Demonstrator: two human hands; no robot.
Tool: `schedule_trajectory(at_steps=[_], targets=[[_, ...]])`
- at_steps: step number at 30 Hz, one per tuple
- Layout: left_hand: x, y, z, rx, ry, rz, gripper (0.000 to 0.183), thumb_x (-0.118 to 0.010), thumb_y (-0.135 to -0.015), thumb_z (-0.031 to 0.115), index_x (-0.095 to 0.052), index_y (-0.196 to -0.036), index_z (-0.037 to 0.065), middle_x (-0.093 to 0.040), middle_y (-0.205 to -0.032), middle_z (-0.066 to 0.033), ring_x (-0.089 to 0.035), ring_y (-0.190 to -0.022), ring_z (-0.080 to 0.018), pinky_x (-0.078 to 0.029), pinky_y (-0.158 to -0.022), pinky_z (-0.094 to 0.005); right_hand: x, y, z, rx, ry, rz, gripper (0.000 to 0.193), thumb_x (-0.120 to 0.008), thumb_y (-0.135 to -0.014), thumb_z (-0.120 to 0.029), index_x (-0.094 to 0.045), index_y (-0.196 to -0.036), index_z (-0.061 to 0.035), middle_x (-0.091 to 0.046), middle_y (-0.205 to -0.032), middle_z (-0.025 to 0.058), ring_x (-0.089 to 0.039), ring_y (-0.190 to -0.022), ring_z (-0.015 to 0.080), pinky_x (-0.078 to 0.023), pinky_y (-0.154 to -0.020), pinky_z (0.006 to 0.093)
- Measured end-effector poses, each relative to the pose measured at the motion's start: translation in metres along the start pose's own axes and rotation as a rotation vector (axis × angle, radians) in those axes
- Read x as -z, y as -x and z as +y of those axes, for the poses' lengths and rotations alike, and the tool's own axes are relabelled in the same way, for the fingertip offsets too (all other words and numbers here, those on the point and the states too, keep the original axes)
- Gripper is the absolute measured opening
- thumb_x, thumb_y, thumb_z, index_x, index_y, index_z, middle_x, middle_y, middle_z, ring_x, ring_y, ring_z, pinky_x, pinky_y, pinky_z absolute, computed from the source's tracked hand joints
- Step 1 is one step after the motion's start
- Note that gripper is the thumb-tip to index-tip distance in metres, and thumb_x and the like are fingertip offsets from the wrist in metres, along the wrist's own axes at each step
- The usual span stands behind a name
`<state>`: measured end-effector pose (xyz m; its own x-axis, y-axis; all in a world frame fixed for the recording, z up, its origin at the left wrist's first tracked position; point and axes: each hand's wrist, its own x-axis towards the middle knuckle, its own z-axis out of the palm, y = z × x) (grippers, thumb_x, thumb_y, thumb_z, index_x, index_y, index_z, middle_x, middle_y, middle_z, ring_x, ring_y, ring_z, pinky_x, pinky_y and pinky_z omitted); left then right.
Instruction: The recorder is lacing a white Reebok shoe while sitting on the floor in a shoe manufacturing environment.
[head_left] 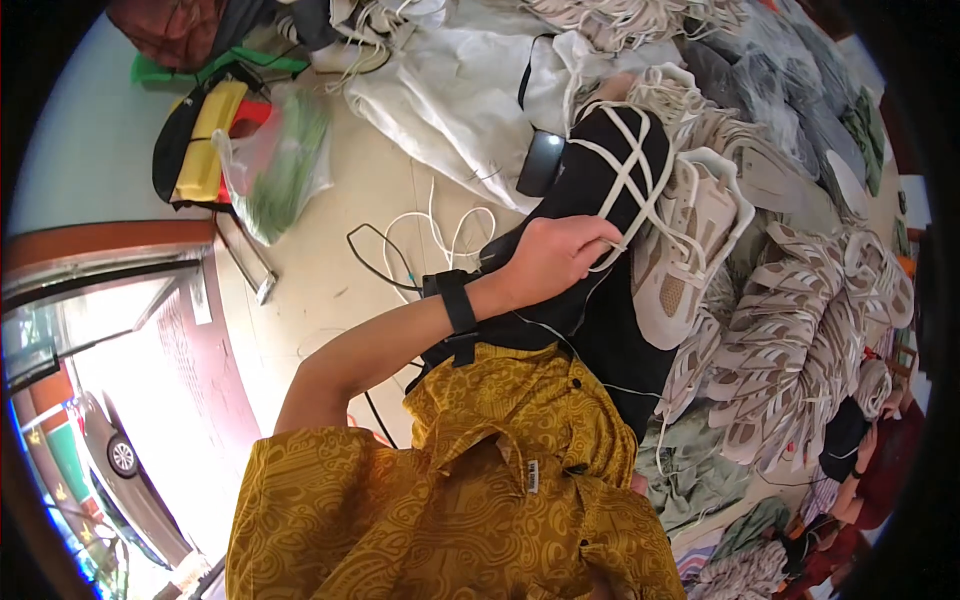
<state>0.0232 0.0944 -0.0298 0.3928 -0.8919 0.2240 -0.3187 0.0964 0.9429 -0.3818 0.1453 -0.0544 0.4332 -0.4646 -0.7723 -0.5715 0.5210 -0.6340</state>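
Head view: with left hand (558, 258) pinched nearly closed on white lace (624, 172), better draw slowly, leaving crossings toward one o'clock untwisted.

The pale tiled floor (340, 285) is bordered at its upper left corner by a pale wall (80, 140). Bright daylight is admitted through a doorway (160, 370) along the left edge.

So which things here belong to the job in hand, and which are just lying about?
In the job, apparently:
- white lace, pinched by the left hand
- nearest beige shoe, beside the lace
- shoe heap, likely

Apparently just lying about:
- clear plastic bag with green contents
- yellow object
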Motion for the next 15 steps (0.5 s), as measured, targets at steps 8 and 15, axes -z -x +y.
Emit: schedule_trajectory(at_steps=[8, 15], targets=[[0.004, -0.001, -0.01, -0.126, -0.063, 0.06, 0.011, -0.056, -0.08, 0.006, -0.06, -0.09, 0.005, -0.061, -0.077, -0.0086, -0.059, -0.061, -0.0208, -0.046, -0.053, -0.0276, -0.008, -0.017, -0.015, 0.105, 0.533, 0.156, 0.007, -0.059, -0.072, 0.002, -0.063, -0.077, 0.0021, -0.062, -0.071, 0.0055, -0.056, -0.062, 0.0117, -0.043, -0.055, 0.0268], [-0.009, 0.001, -0.004, -0.133, -0.006, 0.078, 0.013, -0.056, -0.078, 0.006, -0.06, -0.09, 0.006, -0.061, -0.078, -0.0097, -0.06, -0.069, -0.0255, -0.047, -0.059, -0.03, -0.004, -0.024, -0.02, 0.247, 1.002, 0.3, 0.008, -0.056, -0.071, 0.003, -0.062, -0.075, 0.0009, -0.061, -0.068, 0.0065, -0.055, -0.059, 0.0126, -0.043, -0.054, 0.0267]])
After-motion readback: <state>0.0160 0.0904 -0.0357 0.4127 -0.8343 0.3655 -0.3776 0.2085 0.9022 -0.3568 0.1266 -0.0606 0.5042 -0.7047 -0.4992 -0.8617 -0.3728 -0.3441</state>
